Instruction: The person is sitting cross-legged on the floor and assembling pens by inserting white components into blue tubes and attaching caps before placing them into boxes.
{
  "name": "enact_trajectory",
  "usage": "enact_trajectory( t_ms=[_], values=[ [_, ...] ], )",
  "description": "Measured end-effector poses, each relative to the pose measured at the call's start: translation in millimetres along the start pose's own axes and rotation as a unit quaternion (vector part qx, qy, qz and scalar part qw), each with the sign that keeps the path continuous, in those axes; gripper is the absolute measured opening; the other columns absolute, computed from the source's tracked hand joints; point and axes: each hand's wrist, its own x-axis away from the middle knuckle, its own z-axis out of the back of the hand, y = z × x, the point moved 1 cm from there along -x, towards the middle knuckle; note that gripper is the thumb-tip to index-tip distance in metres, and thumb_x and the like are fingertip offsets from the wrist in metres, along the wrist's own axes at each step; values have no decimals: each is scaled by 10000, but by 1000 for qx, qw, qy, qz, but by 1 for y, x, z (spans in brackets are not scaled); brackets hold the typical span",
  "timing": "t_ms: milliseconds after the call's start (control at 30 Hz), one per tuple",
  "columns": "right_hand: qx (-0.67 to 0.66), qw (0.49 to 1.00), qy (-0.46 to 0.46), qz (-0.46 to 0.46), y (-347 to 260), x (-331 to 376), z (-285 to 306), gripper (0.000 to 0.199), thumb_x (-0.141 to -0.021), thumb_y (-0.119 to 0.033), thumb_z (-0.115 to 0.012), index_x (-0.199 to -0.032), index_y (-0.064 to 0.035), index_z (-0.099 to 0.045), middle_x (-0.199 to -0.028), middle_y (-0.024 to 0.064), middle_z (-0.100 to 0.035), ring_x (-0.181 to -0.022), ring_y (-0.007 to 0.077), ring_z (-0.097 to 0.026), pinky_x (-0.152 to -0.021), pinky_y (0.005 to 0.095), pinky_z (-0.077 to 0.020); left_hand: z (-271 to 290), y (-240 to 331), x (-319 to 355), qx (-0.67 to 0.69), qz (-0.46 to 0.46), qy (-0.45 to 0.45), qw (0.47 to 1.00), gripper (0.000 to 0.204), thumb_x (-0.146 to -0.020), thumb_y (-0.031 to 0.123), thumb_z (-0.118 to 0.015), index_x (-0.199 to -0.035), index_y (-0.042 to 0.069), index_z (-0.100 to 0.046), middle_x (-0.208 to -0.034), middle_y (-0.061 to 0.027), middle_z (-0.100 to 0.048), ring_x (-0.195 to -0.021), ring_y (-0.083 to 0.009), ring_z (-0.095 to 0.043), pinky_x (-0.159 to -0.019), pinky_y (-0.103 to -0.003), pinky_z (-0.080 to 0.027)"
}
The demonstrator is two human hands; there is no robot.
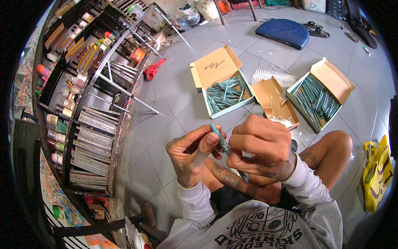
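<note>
While the left hand [191,151] pinches the top of a thin teal stick [219,139] between thumb and forefinger, the right hand [259,145] curls shut around its lower part, above the lap, near the open boxes [226,93] on the floor.

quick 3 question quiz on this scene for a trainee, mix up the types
1. True or false: both hands grip the same thin teal stick.
2. How many open cardboard boxes on the floor hold teal sticks? A) one B) two C) three
3. Fill in: the red cloth lies beside the metal ____ on the person's left.

Key
1. True: the left hand and right hand pinch one teal stick.
2. B: the middle box and the right box; the small box between them shows none.
3. Rack: the red cloth lies by the rack.
</note>
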Motion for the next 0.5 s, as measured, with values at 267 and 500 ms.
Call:
enact_trajectory(
  t_ms=[267,500],
  values=[
    [-59,995,-13,-77,-2,-5,4,268,-688,28,-758,-939,3,-667,-794,95,-678,-670,216,-685,-600,290,-536,-1,-1,0,-19,-29,17,999,272,-885,147,-769,-1053,-61,-726,-845,-135,-732,-653,-150,-673,-554,-268,-564],
    [-57,993,-29,-101,-5,-8,5,235,-705,55,-745,-919,-1,-668,-790,92,-678,-674,206,-693,-606,290,-545,-1,-3,1,-24,-53,19,998,266,-854,132,-800,-1037,-51,-738,-863,-137,-734,-644,-146,-670,-562,-265,-565]
  ],
)
